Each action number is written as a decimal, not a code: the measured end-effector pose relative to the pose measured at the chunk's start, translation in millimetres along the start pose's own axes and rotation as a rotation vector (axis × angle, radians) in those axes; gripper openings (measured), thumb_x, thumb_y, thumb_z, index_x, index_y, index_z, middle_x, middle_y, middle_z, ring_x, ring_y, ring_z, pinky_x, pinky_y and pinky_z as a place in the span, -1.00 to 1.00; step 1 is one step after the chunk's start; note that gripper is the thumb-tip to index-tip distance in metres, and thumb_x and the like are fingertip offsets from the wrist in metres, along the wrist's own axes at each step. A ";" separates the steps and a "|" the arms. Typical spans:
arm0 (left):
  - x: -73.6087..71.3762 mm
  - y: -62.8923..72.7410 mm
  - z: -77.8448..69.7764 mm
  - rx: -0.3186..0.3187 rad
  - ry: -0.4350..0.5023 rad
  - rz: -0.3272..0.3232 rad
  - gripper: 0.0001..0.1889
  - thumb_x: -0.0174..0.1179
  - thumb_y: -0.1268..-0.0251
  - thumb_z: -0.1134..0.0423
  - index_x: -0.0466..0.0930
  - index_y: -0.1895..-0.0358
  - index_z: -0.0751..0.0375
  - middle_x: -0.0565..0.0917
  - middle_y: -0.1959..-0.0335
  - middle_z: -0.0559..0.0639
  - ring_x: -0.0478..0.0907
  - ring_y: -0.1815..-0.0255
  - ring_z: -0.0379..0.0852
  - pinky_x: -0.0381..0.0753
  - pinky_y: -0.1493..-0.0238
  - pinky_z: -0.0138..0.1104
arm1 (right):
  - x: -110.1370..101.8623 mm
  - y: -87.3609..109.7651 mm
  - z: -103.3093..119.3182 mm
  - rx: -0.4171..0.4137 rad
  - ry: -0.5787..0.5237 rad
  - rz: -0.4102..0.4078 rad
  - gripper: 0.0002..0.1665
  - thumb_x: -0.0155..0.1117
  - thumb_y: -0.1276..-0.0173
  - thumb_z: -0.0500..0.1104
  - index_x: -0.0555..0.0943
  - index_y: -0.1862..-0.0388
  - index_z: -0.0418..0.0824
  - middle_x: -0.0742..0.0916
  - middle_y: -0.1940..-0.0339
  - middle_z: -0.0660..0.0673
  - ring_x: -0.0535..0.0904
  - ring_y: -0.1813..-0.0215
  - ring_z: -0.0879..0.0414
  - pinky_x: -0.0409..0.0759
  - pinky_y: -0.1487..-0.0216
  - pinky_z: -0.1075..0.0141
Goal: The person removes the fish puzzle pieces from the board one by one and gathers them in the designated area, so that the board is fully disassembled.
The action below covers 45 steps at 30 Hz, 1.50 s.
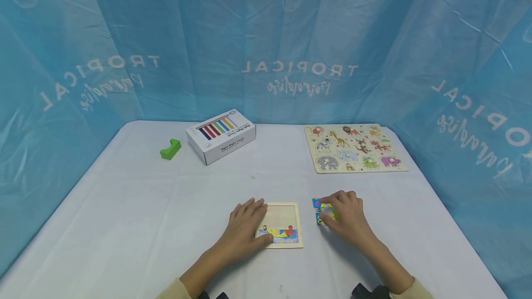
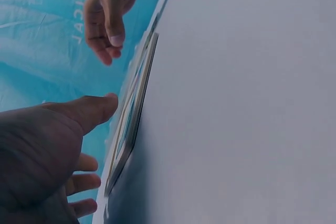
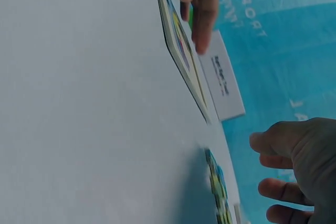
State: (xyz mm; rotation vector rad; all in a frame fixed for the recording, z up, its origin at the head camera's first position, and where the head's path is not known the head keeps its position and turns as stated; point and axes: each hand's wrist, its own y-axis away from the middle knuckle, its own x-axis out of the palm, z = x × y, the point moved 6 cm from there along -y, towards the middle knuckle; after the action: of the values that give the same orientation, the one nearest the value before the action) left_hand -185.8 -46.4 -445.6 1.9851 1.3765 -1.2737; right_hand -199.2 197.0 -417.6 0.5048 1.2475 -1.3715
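Observation:
A small square wooden puzzle tray (image 1: 300,225) lies on the white table, with colourful picture pieces (image 1: 291,234) filling its near part. My left hand (image 1: 246,227) is spread over the tray's left side, thumb toward its near edge. To the right of the tray lie several loose blue, yellow and green puzzle pieces (image 1: 317,203). Over them hovers my right hand (image 1: 349,216), thumb and fingers parted and partly hiding them. In the right wrist view these pieces (image 3: 216,187) lie flat on the table, apart from the right hand's fingertips (image 3: 257,141).
A white box (image 1: 222,137) printed with coloured bars stands at the back, beside a green arched block (image 1: 170,149). At the back right lies a wooden animal puzzle board (image 1: 355,148). Blue curtains (image 1: 266,36) surround the table (image 1: 145,206).

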 end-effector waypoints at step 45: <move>-13.7 22.6 12.2 0.107 0.031 0.016 -0.46 0.28 -0.09 0.11 0.50 -0.18 0.19 0.41 -0.34 0.09 0.22 -0.41 0.22 0.06 -0.33 0.26 | 58.5 12.0 104.1 -0.298 -0.006 0.034 -0.60 0.50 0.09 0.08 0.64 0.22 0.06 0.56 0.35 0.12 0.29 0.23 0.25 0.19 0.24 0.37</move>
State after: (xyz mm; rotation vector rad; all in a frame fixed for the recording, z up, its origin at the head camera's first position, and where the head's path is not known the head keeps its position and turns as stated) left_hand -172.4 -72.2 -443.7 2.0908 1.3295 -1.3410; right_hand -165.8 83.3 -437.0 0.3115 1.4025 -1.1318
